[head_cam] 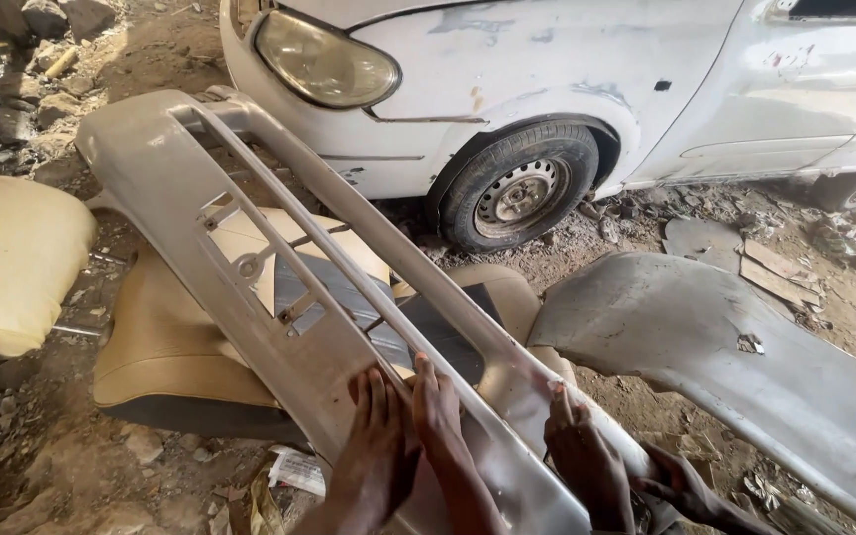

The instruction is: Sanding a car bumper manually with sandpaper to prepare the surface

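Note:
A long grey car bumper (279,327), dusty and unpainted, lies slanted from upper left to bottom centre, propped on a tan car seat (165,347). My left hand (374,446) lies flat on its lower end with the fingers stretched out. My right hand (443,426) lies flat right beside it, touching it. Neither hand holds anything that I can see. Two more hands, which seem to be another person's, are on the same end: one (582,451) rests on the bumper's edge and the other (686,485) is lower at the right.
A white car (547,59) with a patched fender, a headlight (324,61) and a front wheel (519,188) stands behind. A second grey body panel (705,347) lies at the right. A tan cushion (12,258) sits at the left. Stones and scraps litter the dirt ground.

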